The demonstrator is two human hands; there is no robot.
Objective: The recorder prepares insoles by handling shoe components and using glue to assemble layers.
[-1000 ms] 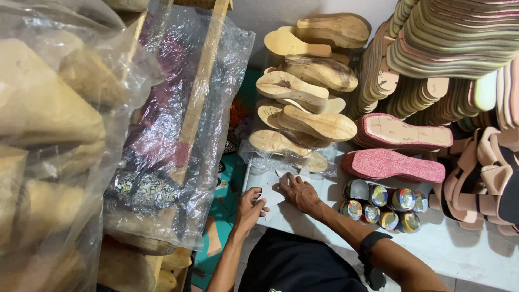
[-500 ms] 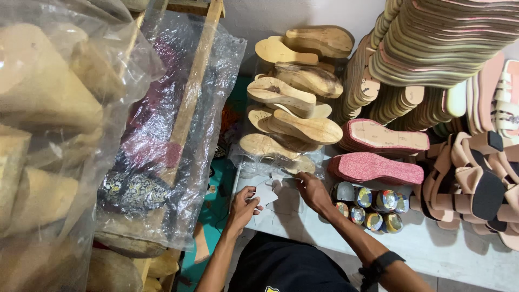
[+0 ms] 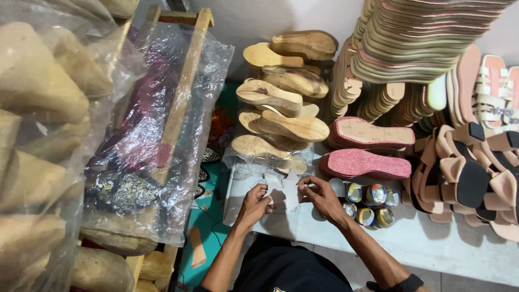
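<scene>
I see my left hand [image 3: 253,204] and right hand [image 3: 323,196] pinching opposite edges of a thin, white, irregularly cut sheet piece [image 3: 285,188], fingers closed on it above the pale table [image 3: 432,249]. Smooth wooden wedge soles [image 3: 286,97] are stacked just behind. Small round cans [image 3: 367,203] sit beside my right hand; two pink glittery soles [image 3: 367,148] lie nearby.

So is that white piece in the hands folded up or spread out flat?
Spread out. The white cut piece is held open between the left hand and right hand, its lobed outline fully showing.
</scene>
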